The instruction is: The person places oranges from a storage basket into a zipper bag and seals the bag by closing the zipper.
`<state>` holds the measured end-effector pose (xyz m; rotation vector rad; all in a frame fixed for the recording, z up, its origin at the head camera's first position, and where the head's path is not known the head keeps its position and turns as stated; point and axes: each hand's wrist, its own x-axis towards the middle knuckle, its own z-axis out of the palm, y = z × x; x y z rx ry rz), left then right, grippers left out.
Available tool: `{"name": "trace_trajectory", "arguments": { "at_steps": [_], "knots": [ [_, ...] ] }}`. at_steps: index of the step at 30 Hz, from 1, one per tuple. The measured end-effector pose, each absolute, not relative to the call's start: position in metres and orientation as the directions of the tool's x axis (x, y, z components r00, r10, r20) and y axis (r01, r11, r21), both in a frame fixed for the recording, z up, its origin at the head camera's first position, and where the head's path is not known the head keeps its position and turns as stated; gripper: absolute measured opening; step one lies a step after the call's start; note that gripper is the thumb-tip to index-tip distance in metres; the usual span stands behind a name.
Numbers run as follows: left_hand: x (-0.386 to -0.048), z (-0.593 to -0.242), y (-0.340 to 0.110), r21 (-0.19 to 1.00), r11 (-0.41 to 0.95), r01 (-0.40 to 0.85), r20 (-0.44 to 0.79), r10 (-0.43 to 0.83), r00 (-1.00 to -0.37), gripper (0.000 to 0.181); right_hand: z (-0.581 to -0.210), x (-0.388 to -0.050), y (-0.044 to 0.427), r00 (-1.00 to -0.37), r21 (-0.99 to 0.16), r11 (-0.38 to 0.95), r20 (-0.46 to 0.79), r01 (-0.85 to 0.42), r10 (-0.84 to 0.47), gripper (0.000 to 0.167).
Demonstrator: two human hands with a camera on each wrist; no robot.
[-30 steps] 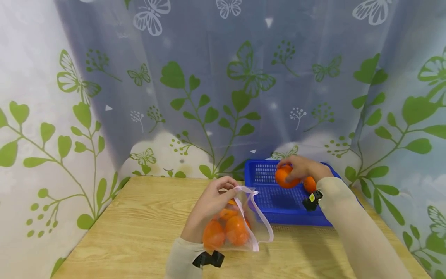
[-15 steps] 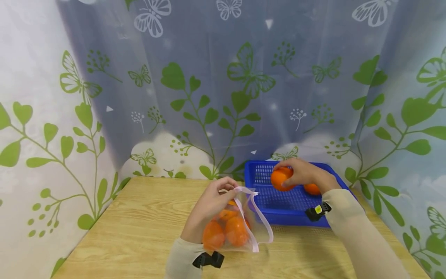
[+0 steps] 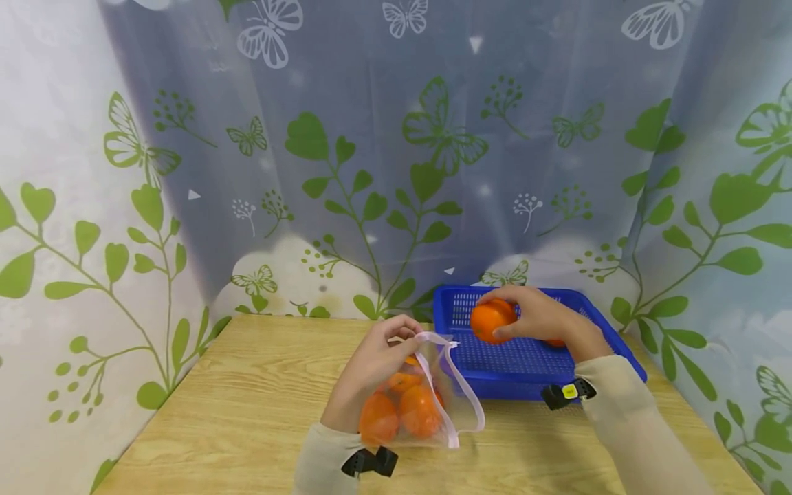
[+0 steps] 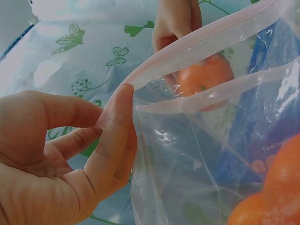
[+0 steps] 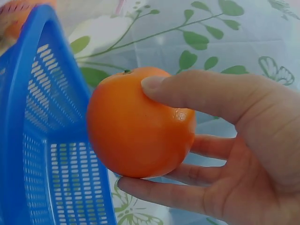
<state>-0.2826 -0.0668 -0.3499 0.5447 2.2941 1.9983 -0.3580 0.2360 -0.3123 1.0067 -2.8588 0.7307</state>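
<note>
Because only fingertips and thumb hold it, the orange (image 3: 493, 320) in the right grip (image 3: 540, 317) is the likeliest thing to be lost. It hangs over the left part of the blue basket (image 3: 516, 387), thumb on its upper side and fingers beneath, as the right wrist view shows; its glossy far side has no support. Should that hold loosen, it could roll out and drop into the basket or strike its rim.

The left grip (image 3: 380, 354) pinches one corner of the clear bag (image 3: 456, 402), by its pink-edged mouth. Nothing holds the opposite corner, so the thin band could fold inward if the orange caught it, and a hard knock might tug the film from the pinch. Were the bag then to tip, the oranges inside (image 3: 421, 410) could spill towards the counter (image 3: 260, 385).

Another orange (image 3: 556, 342) lies in the basket, mostly hidden behind the right grip, where a dropped fruit could bump it. Whether bag and basket touch, I cannot tell.
</note>
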Motion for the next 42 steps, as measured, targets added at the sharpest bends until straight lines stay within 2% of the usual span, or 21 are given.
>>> {"name": "trace_trajectory", "arguments": {
  "at_steps": [7,15,27,42],
  "knots": [
    [-0.282,-0.349,-0.067,0.969,0.090,0.230,0.193,0.303,-0.933,0.013,-0.312,-0.340,0.234,-0.789,-0.467,0.646,0.232,-0.603,-0.569,0.054],
    [-0.281,-0.350,-0.067,0.969,0.094,0.227,0.189,0.305,-0.934,0.013,-0.317,-0.332,0.226,-0.751,-0.441,0.612,0.307,-0.657,-0.585,0.053],
    [-0.280,-0.350,-0.065,0.970,0.091,0.224,0.187,0.301,-0.935,0.013,-0.313,-0.316,0.226,-0.731,-0.435,0.593,0.317,-0.678,-0.604,0.051],
    [-0.281,-0.350,-0.065,0.969,0.100,0.225,0.186,0.300,-0.935,0.015,-0.311,-0.296,0.233,-0.738,-0.527,0.538,0.310,-0.658,-0.599,0.054]
  ]
}}
